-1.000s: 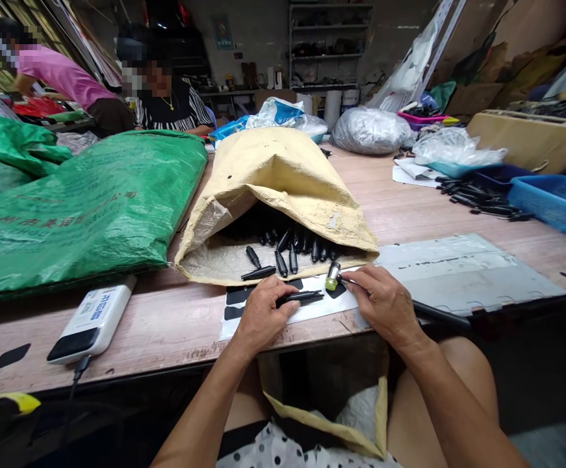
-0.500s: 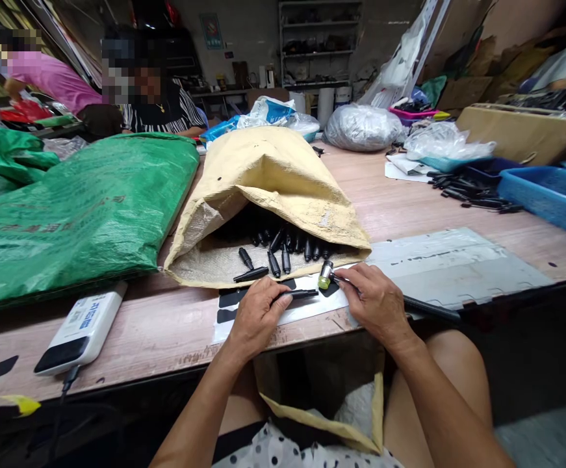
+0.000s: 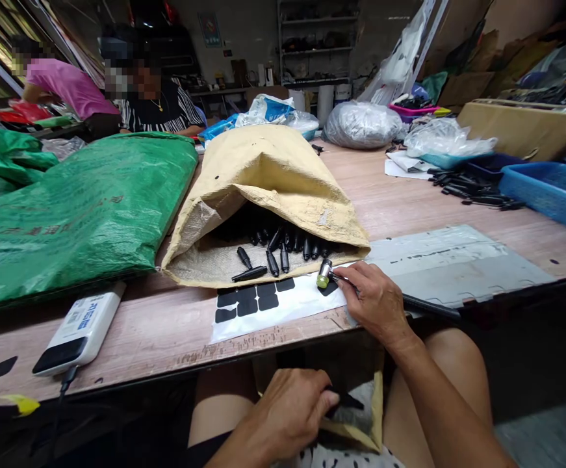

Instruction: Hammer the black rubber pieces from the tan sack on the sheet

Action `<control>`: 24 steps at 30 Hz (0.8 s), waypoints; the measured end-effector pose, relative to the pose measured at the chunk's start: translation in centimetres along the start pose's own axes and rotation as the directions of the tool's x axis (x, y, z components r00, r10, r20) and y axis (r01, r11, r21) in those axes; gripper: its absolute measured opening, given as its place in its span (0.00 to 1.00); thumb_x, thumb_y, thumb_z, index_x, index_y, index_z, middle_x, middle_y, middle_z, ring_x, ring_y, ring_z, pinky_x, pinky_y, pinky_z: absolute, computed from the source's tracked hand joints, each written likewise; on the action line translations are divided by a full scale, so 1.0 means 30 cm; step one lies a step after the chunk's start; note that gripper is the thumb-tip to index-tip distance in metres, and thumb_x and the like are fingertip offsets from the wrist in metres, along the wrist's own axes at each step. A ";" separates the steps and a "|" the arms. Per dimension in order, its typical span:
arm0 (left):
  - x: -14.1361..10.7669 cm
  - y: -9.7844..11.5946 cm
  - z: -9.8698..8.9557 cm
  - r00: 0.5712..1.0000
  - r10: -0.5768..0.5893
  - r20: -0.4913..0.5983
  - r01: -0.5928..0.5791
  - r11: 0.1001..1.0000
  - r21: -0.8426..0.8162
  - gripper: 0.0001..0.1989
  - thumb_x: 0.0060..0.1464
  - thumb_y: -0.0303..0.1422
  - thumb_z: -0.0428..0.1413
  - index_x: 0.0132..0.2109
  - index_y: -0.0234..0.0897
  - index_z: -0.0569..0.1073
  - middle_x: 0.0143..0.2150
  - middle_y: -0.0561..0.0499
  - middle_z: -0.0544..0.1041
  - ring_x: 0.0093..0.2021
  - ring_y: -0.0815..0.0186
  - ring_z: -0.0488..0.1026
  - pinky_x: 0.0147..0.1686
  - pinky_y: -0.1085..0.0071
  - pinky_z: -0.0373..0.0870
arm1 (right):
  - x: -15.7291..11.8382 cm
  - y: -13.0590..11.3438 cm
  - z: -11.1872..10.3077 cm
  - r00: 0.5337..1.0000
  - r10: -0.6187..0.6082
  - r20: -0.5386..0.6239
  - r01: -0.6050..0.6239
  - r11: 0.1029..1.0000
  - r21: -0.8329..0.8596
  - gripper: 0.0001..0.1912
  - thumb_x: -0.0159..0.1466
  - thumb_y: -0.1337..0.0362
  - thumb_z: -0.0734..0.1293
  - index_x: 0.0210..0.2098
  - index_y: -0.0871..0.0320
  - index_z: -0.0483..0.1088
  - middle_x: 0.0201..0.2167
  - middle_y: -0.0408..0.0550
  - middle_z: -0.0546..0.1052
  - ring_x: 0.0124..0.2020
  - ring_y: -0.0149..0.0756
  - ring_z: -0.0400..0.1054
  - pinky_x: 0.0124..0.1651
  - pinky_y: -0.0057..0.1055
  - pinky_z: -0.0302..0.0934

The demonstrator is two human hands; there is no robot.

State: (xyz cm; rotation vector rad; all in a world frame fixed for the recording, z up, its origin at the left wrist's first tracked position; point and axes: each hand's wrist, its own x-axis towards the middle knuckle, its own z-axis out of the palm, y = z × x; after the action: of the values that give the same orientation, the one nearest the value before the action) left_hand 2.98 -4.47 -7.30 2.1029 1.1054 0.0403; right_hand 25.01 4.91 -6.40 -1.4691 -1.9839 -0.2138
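Observation:
My right hand (image 3: 373, 299) is closed round the thin handle of a small hammer (image 3: 324, 273) with a metal and yellow-green head, at the table's front edge. Below the edge, my left hand (image 3: 295, 406) is closed on a dark part (image 3: 349, 402), over the open yellow-edged bag (image 3: 374, 416) on my lap. Several black parts (image 3: 273, 262) lie in the mouth of the yellow woven sack (image 3: 268, 156). In front of it is a white sheet (image 3: 287, 313) with black rounded squares (image 3: 247, 306).
A green sack (image 3: 78, 208) and a white power bank (image 3: 80, 331) lie to the left. A grey board (image 3: 448, 260) and a blue basket (image 3: 550, 195) are on the right. Two people (image 3: 63, 84) are across the table.
My left hand has moved from above the white sheet down to the lap bag, with the dark part. My right hand and the hammer have hardly moved.

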 end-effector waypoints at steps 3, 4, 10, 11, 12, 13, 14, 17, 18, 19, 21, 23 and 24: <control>0.060 -0.081 0.085 0.970 -0.237 0.059 0.235 0.971 0.046 0.16 0.67 0.39 0.46 0.48 0.41 0.77 0.43 0.42 0.82 0.44 0.51 0.80 0.39 0.63 0.70 | 0.002 -0.001 0.000 1.000 0.005 -0.004 -0.005 1.000 0.008 0.10 0.67 0.65 0.64 0.46 0.52 0.75 0.39 0.46 0.78 0.42 0.40 0.68 0.46 0.36 0.61; 0.072 -0.100 0.103 0.956 -0.283 0.072 0.280 0.959 0.049 0.17 0.66 0.38 0.46 0.53 0.41 0.75 0.48 0.41 0.81 0.48 0.50 0.79 0.40 0.62 0.71 | 0.002 -0.001 0.000 1.000 0.007 -0.007 -0.007 1.000 0.009 0.10 0.67 0.65 0.64 0.46 0.52 0.75 0.39 0.46 0.78 0.42 0.40 0.68 0.46 0.36 0.61; 0.031 -0.037 0.023 0.993 -0.106 0.048 0.108 0.994 -0.036 0.16 0.61 0.40 0.55 0.52 0.43 0.78 0.45 0.45 0.83 0.45 0.52 0.80 0.40 0.65 0.70 | 0.002 -0.004 -0.003 1.000 0.010 0.004 -0.010 1.000 0.001 0.11 0.67 0.66 0.64 0.47 0.53 0.75 0.39 0.46 0.77 0.42 0.40 0.68 0.46 0.36 0.61; 0.015 -0.010 -0.024 0.999 -0.034 0.032 0.036 0.997 -0.071 0.14 0.60 0.41 0.57 0.49 0.44 0.79 0.40 0.48 0.83 0.41 0.56 0.80 0.37 0.67 0.69 | 0.002 -0.004 -0.003 1.000 0.009 0.003 -0.009 1.000 0.002 0.11 0.67 0.66 0.64 0.47 0.53 0.75 0.39 0.46 0.77 0.42 0.40 0.68 0.46 0.36 0.61; 0.002 0.012 -0.077 0.999 0.034 0.009 -0.033 0.993 -0.112 0.12 0.60 0.42 0.58 0.47 0.45 0.80 0.38 0.50 0.83 0.38 0.59 0.79 0.35 0.70 0.67 | 0.001 -0.005 -0.003 1.000 0.008 0.001 -0.008 1.000 0.003 0.11 0.67 0.66 0.64 0.47 0.53 0.75 0.39 0.46 0.77 0.42 0.40 0.68 0.46 0.36 0.61; -0.008 0.026 -0.133 0.997 0.077 -0.025 -0.079 0.986 -0.149 0.11 0.61 0.42 0.57 0.45 0.45 0.80 0.35 0.52 0.82 0.35 0.62 0.78 0.32 0.71 0.66 | 0.001 -0.005 -0.002 1.000 0.007 -0.003 -0.007 1.000 0.003 0.11 0.67 0.66 0.64 0.47 0.53 0.75 0.39 0.46 0.77 0.42 0.40 0.68 0.46 0.36 0.61; -0.011 0.028 -0.191 0.992 0.091 -0.085 -0.104 0.980 -0.170 0.10 0.63 0.41 0.56 0.42 0.44 0.80 0.33 0.54 0.81 0.33 0.65 0.76 0.31 0.72 0.65 | 0.001 -0.005 -0.001 1.000 0.008 -0.007 -0.008 1.000 0.002 0.11 0.67 0.66 0.64 0.46 0.53 0.75 0.39 0.46 0.77 0.42 0.40 0.68 0.45 0.36 0.61; 0.011 -0.039 -0.345 0.881 0.027 -0.472 -0.056 0.997 -0.047 0.11 0.65 0.39 0.53 0.40 0.41 0.79 0.34 0.52 0.80 0.33 0.65 0.74 0.35 0.71 0.66 | 0.002 -0.004 0.002 1.000 0.011 -0.010 -0.011 1.000 0.001 0.10 0.67 0.66 0.65 0.46 0.53 0.75 0.39 0.45 0.77 0.41 0.39 0.68 0.45 0.35 0.60; 0.026 -0.080 -0.383 0.789 0.009 -0.614 0.012 1.000 0.029 0.10 0.64 0.38 0.54 0.41 0.41 0.78 0.37 0.51 0.79 0.36 0.64 0.74 0.37 0.69 0.67 | 0.003 -0.004 0.002 1.000 0.011 -0.011 -0.011 1.000 0.001 0.10 0.67 0.66 0.65 0.46 0.53 0.75 0.39 0.45 0.77 0.41 0.39 0.68 0.45 0.35 0.60; 0.043 -0.125 -0.415 0.697 0.004 -0.717 0.097 0.990 0.100 0.09 0.64 0.37 0.54 0.43 0.41 0.78 0.38 0.50 0.78 0.38 0.62 0.73 0.39 0.67 0.67 | 0.003 -0.004 0.002 1.000 0.012 -0.010 -0.012 1.000 0.002 0.10 0.67 0.66 0.65 0.46 0.53 0.75 0.39 0.46 0.77 0.41 0.39 0.68 0.45 0.35 0.60; 0.075 -0.211 -0.454 0.606 0.013 -0.796 0.237 0.952 0.196 0.08 0.62 0.37 0.56 0.42 0.41 0.78 0.38 0.48 0.76 0.41 0.58 0.72 0.43 0.64 0.67 | 0.004 -0.004 0.002 1.000 0.014 -0.010 -0.014 1.000 0.006 0.10 0.67 0.66 0.65 0.46 0.53 0.75 0.39 0.46 0.78 0.41 0.39 0.68 0.45 0.35 0.60; 0.097 -0.275 -0.467 0.615 0.002 -0.788 0.300 0.924 0.236 0.07 0.59 0.37 0.59 0.40 0.41 0.78 0.37 0.48 0.74 0.42 0.56 0.71 0.45 0.62 0.67 | 0.004 -0.004 0.001 1.000 0.017 -0.014 -0.017 1.000 0.010 0.10 0.67 0.66 0.65 0.46 0.52 0.75 0.39 0.45 0.78 0.41 0.39 0.68 0.45 0.35 0.61; 0.103 -0.295 -0.466 0.629 -0.011 -0.777 0.309 0.921 0.237 0.06 0.58 0.37 0.60 0.40 0.41 0.78 0.37 0.48 0.74 0.43 0.56 0.70 0.45 0.61 0.67 | 0.004 -0.004 0.001 1.000 0.017 -0.015 -0.017 1.000 0.011 0.10 0.67 0.66 0.65 0.46 0.52 0.75 0.39 0.45 0.78 0.41 0.39 0.68 0.45 0.35 0.61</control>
State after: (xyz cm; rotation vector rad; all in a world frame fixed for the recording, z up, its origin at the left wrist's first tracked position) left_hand -6.13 9.24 -3.70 2.3388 1.9298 0.7814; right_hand 24.87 4.96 -6.32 -1.4730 -1.9571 -0.2054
